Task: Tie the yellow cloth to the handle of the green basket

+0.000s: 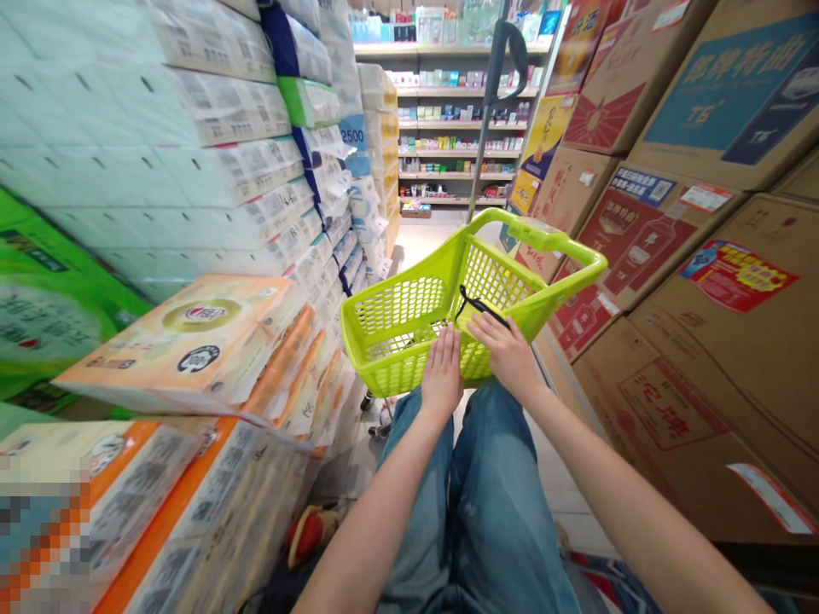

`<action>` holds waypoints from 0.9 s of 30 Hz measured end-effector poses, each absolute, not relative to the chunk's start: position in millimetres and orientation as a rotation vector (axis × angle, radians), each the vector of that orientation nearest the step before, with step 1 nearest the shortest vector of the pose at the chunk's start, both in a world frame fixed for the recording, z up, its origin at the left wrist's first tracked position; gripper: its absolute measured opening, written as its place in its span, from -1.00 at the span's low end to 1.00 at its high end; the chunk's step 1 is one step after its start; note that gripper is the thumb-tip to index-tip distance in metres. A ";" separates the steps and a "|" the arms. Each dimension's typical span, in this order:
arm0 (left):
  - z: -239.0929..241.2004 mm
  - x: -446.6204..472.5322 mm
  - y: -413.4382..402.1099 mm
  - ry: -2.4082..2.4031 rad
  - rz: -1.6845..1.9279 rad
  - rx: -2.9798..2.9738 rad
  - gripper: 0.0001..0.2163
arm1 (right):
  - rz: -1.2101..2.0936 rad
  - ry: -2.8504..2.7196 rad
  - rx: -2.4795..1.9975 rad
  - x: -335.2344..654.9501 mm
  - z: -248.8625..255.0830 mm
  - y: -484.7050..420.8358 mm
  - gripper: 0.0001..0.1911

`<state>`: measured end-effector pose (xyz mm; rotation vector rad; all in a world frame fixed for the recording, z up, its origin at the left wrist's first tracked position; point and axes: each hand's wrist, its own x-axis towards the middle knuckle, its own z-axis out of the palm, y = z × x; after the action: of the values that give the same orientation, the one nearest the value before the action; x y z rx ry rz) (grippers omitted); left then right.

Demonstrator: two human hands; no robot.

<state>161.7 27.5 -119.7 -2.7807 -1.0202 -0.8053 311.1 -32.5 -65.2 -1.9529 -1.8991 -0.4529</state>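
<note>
Left hand (443,362) and right hand (504,345), outstretched flat, grasping nothing, lie against a lattice-walled lime plastic basket (397,373).

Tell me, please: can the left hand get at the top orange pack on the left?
Probably yes: the left hand lies flat by the green basket, seemingly gripping nothing, and the top orange pack lies uncovered; the hand would need to swing left.

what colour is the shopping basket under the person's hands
The shopping basket is bright yellow-green; it shows best in the head view.
</note>
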 end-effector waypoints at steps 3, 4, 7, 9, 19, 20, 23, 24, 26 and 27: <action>-118.0 160.6 27.5 -1.005 -0.807 -2.806 -0.15 | -0.569 -1.838 -2.010 376.3 -40.2 -46.5 -0.31; -117.8 160.7 27.4 -1.003 -0.806 -2.809 -0.16 | -0.602 -1.774 -2.036 394.0 -33.6 -49.1 -0.35; -117.9 161.5 26.9 -1.016 -0.802 -2.802 -0.17 | -0.623 -1.628 -2.066 419.6 -25.2 -48.1 -0.44; -117.6 161.7 26.6 -1.027 -0.798 -2.796 -0.16 | -0.634 -1.558 -2.056 416.6 -27.4 -42.6 -0.45; -119.6 152.2 36.5 -1.036 -0.859 -2.784 -0.19 | -0.631 -1.485 -2.015 387.9 -28.2 -35.0 -0.48; -120.3 150.5 38.3 -1.045 -0.872 -2.777 -0.20 | -0.634 -1.485 -2.008 385.2 -28.8 -35.4 -0.48; -120.5 143.0 44.4 -1.075 -0.886 -2.755 -0.20 | -0.648 -1.497 -1.985 374.5 -32.5 -34.6 -0.46; -119.8 139.7 46.5 -1.083 -0.880 -2.747 -0.20 | -0.654 -1.499 -1.977 370.3 -33.6 -34.0 -0.45; -117.7 132.5 50.4 -1.097 -0.863 -2.731 -0.19 | -0.666 -1.500 -1.964 361.2 -34.6 -32.8 -0.46; -116.5 128.9 52.0 -1.104 -0.857 -2.724 -0.18 | -0.669 -1.502 -1.962 356.3 -34.1 -32.6 -0.47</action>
<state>128.9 52.0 -116.5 -2.7238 -1.1045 -0.8573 356.3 -32.6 -34.1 -1.9623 -1.5024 -0.6694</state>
